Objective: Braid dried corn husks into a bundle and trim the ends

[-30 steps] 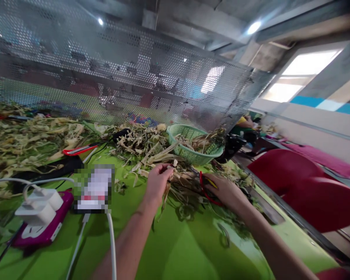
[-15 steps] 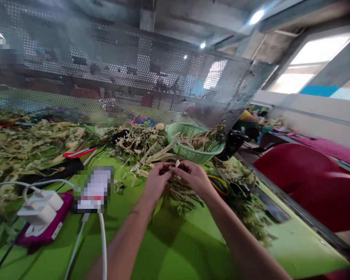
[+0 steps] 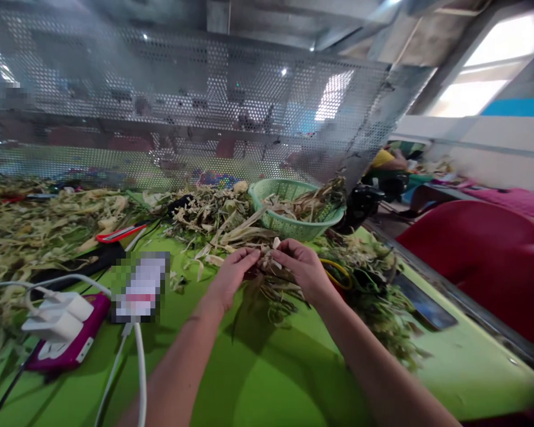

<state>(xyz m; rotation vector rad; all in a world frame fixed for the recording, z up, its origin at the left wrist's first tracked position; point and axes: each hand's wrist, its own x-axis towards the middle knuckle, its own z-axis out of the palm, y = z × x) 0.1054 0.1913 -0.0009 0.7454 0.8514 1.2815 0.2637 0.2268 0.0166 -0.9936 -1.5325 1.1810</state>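
My left hand [image 3: 231, 274] and my right hand [image 3: 305, 268] meet above the green table [image 3: 267, 379], fingers pinched together on a small bundle of dried plant strips [image 3: 267, 261] with a pale tip. Loose strands hang from the bundle down to the tabletop. Right behind the hands a heap of dried leaves [image 3: 213, 216] spreads across the table. A green plastic basket [image 3: 289, 222] with more leaves stands just beyond. Yellow and red handled scissors [image 3: 338, 276] lie on the leaves beside my right wrist.
A purple power strip [image 3: 66, 347] with white chargers and cables sits at the left, beside a blurred phone [image 3: 140, 287]. A red cutter [image 3: 120, 232] lies further back. A perforated metal screen [image 3: 182, 118] walls the table's far side. Red chairs [image 3: 476, 261] stand right; a person sits beyond.
My right hand has let go of the scissors on the leaves and come left to join my left hand on the bundle. The view has tilted slightly.
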